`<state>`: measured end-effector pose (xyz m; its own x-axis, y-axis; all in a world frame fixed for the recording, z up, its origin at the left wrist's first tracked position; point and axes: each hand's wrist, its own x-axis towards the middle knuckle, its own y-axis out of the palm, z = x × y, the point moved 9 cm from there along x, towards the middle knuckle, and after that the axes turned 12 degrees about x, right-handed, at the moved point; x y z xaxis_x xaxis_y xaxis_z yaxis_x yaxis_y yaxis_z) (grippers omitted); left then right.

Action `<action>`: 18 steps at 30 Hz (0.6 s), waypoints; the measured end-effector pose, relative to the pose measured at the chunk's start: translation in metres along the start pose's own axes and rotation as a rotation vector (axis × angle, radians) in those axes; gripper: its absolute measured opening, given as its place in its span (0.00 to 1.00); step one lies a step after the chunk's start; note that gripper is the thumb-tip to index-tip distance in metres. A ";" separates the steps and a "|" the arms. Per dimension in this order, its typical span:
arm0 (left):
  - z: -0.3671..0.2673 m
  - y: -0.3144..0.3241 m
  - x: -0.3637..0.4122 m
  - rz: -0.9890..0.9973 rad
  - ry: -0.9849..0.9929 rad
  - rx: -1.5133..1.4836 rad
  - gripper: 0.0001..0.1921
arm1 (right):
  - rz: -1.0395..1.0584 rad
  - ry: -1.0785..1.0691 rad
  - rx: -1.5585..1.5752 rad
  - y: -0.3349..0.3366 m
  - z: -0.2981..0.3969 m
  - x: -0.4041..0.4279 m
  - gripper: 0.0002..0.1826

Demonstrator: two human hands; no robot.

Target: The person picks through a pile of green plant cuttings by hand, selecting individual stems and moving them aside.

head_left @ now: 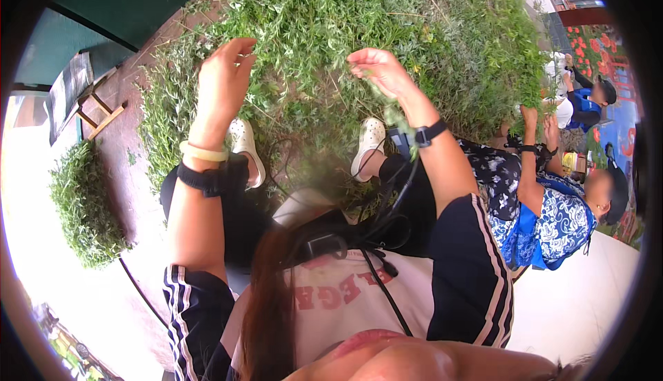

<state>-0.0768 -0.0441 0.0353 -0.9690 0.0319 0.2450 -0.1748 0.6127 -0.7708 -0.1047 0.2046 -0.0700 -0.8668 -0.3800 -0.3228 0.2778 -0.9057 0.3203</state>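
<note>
A large heap of cut leafy green plants (pixel 321 13) spreads over the ground before me. My left hand (pixel 226 73) is raised over its left part with bent fingers and the thumb close to them; whether anything thin is between them I cannot tell. To the right, my right hand (pixel 382 70) pinches a leafy sprig (pixel 396 114), which trails blurred past the palm and along the wrist. Both hands are apart from each other. Below them, loose stems and leaves lie between my two white clogs, the left clog (pixel 243 140) and the right clog (pixel 370 137).
At right, a seated person (pixel 559 215) in a blue patterned top reaches to the heap's edge; another person (pixel 588 101) sits farther off. Black cables (pixel 406 189) hang by my lap. At left stand a small folding stool (pixel 98 106) and a smaller plant pile (pixel 88 205).
</note>
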 end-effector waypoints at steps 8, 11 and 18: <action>-0.008 0.046 -0.005 0.239 0.070 -0.168 0.15 | -0.032 -0.251 0.140 0.024 0.086 -0.059 0.06; -0.008 0.075 -0.006 0.494 0.050 -0.291 0.15 | -0.054 -0.307 0.190 0.030 0.103 -0.056 0.05; -0.027 0.084 -0.029 0.836 0.019 -0.763 0.12 | -0.070 -0.364 0.138 0.044 0.123 -0.024 0.06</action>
<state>-0.0591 0.0276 -0.0210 -0.7277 0.6658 -0.1652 0.6855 0.7149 -0.1383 -0.1222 0.1971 0.0615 -0.9787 -0.2046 -0.0188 0.1764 -0.8838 0.4333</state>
